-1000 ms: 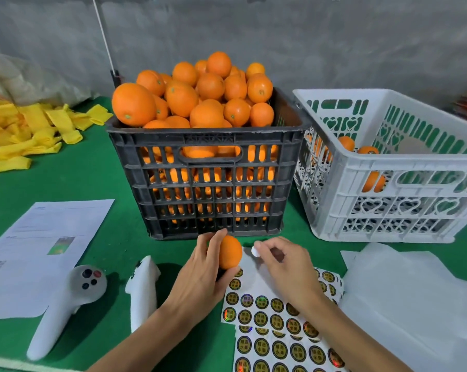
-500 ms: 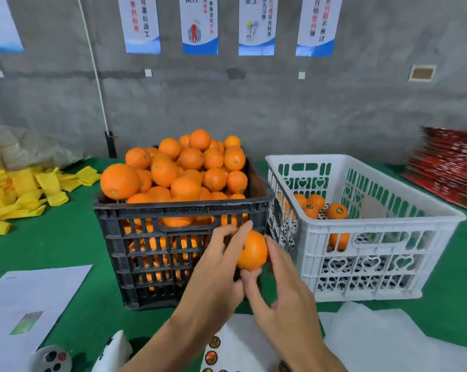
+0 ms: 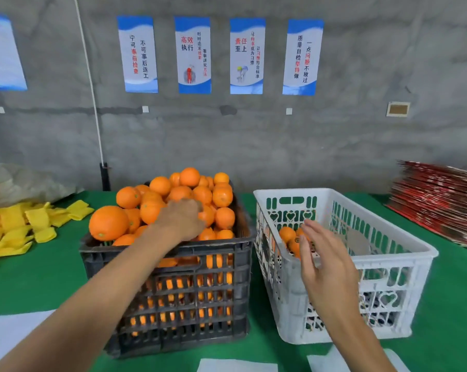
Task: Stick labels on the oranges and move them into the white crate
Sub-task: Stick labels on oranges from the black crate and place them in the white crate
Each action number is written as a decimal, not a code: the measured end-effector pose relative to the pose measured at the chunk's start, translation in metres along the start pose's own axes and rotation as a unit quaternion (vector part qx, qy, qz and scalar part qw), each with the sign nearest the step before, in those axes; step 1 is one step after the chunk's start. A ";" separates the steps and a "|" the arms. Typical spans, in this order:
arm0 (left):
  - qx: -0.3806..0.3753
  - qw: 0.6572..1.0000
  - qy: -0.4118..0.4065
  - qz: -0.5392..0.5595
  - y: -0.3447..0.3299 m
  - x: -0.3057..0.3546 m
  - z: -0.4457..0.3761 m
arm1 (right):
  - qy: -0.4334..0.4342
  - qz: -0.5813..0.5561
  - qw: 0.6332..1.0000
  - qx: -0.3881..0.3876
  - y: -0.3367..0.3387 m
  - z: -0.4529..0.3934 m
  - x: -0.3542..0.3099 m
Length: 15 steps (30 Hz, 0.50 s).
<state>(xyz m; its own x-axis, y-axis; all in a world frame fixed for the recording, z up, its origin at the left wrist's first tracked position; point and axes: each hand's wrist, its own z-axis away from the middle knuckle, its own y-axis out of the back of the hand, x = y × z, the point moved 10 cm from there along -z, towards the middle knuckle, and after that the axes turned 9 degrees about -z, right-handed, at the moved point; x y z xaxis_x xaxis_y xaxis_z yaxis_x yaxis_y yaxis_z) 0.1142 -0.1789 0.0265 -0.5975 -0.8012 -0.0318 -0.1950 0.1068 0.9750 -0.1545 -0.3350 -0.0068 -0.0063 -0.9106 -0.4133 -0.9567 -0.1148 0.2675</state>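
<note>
A black crate stands on the green table, heaped with unlabelled oranges. My left hand reaches over its front rim and lies on top of the pile, fingers curled over one orange. To the right stands the white crate with a few oranges in its near left corner; one shows a round label. My right hand hovers over the white crate's left front part, fingers straight and spread, holding nothing.
Yellow foam sleeves lie scattered at the left beside a plastic bag. A red stack of flat cartons sits at the far right. White paper and white sheets lie along the near edge.
The orange that both hands held is gone from them. My left hand has moved onto the black crate's pile and my right hand now hovers empty over the white crate. The view has tilted up.
</note>
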 end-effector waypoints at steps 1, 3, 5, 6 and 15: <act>-0.045 0.997 0.035 -0.044 -0.011 -0.015 -0.001 | 0.016 -0.014 1.000 -0.007 -0.005 0.005 -0.004; -0.071 0.993 0.041 -0.080 -0.023 -0.024 -0.006 | 0.027 -0.041 0.998 -0.025 -0.017 0.015 -0.011; -0.055 0.997 0.033 -0.046 -0.025 -0.027 -0.010 | 0.028 -0.062 0.997 -0.043 -0.030 0.025 -0.019; -0.044 0.998 0.031 -0.015 -0.023 -0.028 -0.011 | 0.029 -0.067 0.996 -0.051 -0.036 0.029 -0.023; 0.288 0.840 -0.099 0.448 0.025 -0.028 0.127 | 0.053 -0.183 0.973 -0.132 -0.070 0.066 -0.063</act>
<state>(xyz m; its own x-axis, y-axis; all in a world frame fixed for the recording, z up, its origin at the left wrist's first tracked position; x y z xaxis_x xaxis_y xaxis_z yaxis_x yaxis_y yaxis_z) 0.0277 -0.0789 0.0241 -0.8118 -0.1389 0.5672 0.0924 0.9285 0.3595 -0.1067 -0.2433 -0.0571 0.3634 -0.8242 -0.4342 -0.7815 -0.5234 0.3395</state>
